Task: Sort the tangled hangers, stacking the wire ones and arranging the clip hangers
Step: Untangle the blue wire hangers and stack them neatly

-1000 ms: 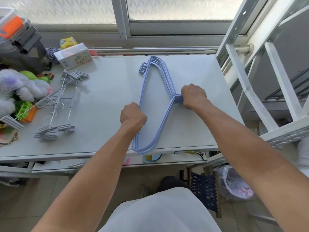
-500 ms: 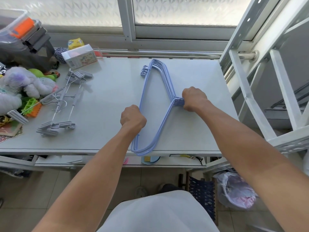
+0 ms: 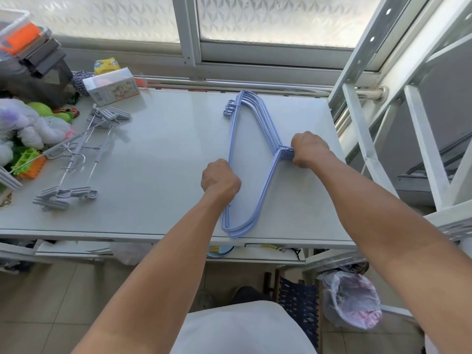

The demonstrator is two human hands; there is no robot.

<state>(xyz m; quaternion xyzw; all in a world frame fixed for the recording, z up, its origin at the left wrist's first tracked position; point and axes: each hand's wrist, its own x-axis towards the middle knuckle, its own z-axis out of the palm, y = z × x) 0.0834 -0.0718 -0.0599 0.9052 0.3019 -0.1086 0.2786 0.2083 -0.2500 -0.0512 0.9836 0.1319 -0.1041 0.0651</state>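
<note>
A flat stack of blue wire hangers lies on the bench, right of its middle, reaching from the near edge almost to the far one. The left hand is curled round the stack's long straight side. The right hand grips the bunched necks on the right. The grey clip hangers lie well apart at the left.

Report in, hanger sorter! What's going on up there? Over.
Left hand grips the blue wire hangers by the long bar, right hand grips their necks. Stack rests on table. Clip hangers jumbled far left, out of the way.
</note>
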